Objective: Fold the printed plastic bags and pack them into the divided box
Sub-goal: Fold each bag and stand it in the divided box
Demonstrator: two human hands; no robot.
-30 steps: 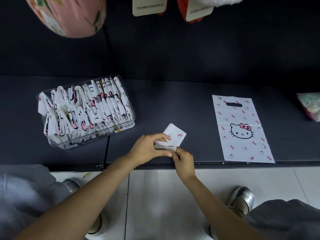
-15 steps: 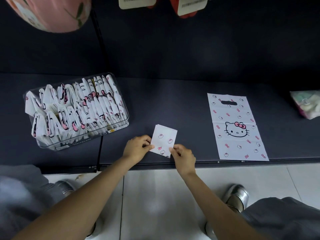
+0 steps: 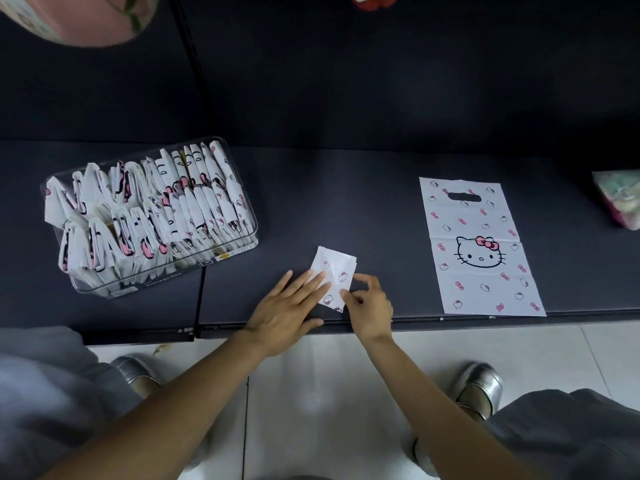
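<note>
Lying near front edge of dark shelf (image 3: 346, 202), one folded bag (image 3: 334, 273), small white rectangle with pink-bow print. Long axis tilted, running from near-left to far-right; far short edge points up and slightly right.

Left hand (image 3: 287, 311) flat on bag's left part, fingers (image 3: 311, 284) straight, slightly spread, pressing down. Right hand (image 3: 369, 308) at bag's right near corner, fingers curled, thumb and forefinger pinching bag edge.

One unfolded bag (image 3: 481, 245) flat to the right, well apart from folded one. Long axis front-to-back, handle slot at far end, cat face upright near middle, fold creases visible.

One clear divided box (image 3: 251, 220) to the left, tilted, long axis left-right. Packed with folded bags (image 3: 149, 216) standing on edge in two rows; exact count cannot tell, many.

Two silver shoes (image 3: 479, 384) on white tile floor below. One pink rounded object (image 3: 79, 19) at top left. One pale packet (image 3: 620, 199) at right edge, partly cut off.
</note>
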